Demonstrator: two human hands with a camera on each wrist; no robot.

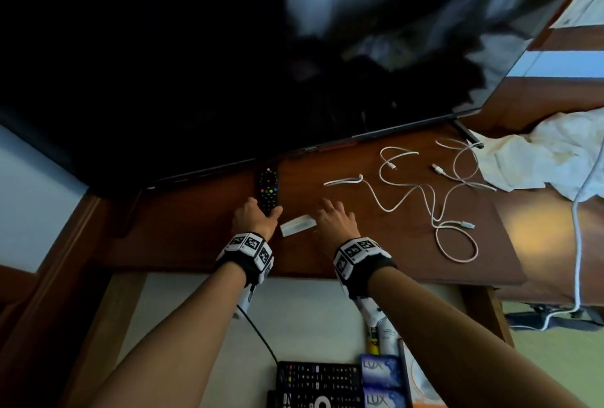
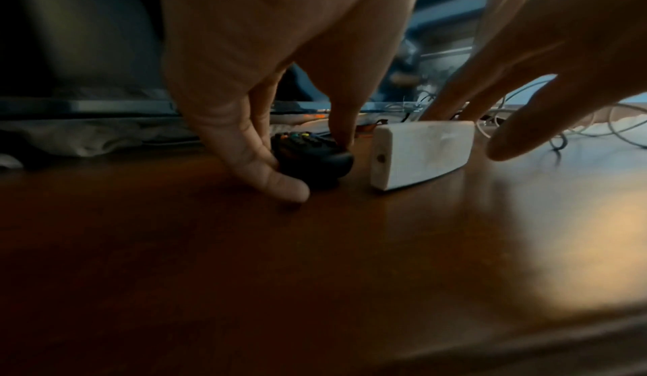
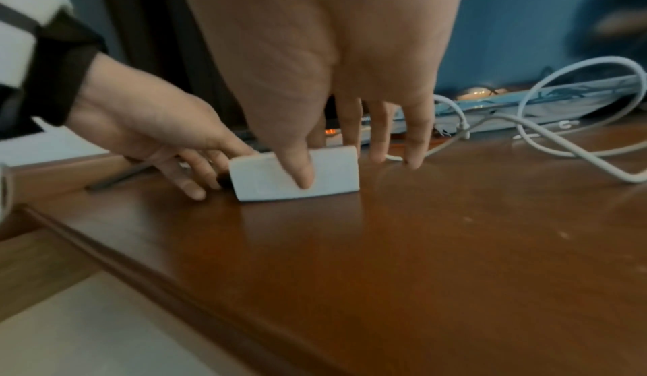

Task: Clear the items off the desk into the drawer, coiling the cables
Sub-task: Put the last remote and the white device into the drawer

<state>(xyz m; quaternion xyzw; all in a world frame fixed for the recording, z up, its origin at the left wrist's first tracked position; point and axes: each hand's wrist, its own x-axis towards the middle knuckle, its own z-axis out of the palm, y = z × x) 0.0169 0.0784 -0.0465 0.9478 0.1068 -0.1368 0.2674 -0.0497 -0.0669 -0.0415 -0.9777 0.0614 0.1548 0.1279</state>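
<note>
On the brown desk [image 1: 196, 237] a black remote [image 1: 268, 188] lies under the TV edge. My left hand [image 1: 264, 211] grips its near end; in the left wrist view the thumb and fingers [image 2: 315, 160] pinch the black remote [image 2: 308, 144]. Beside it lies a small white block [image 1: 298, 225]. My right hand [image 1: 327, 211] is over the white block [image 3: 332, 177] with straight fingers, fingertips behind it and thumb [image 3: 301, 174] in front. Loose white cables [image 1: 431, 198] sprawl to the right.
A large dark TV [image 1: 228, 64] overhangs the desk's back. A crumpled white cloth [image 1: 539, 156] lies at the far right, with a thick white cord [image 1: 578, 244] hanging down. The open drawer [image 1: 183, 326] below holds another remote [image 1: 320, 384] and LUX soap boxes [image 1: 380, 371].
</note>
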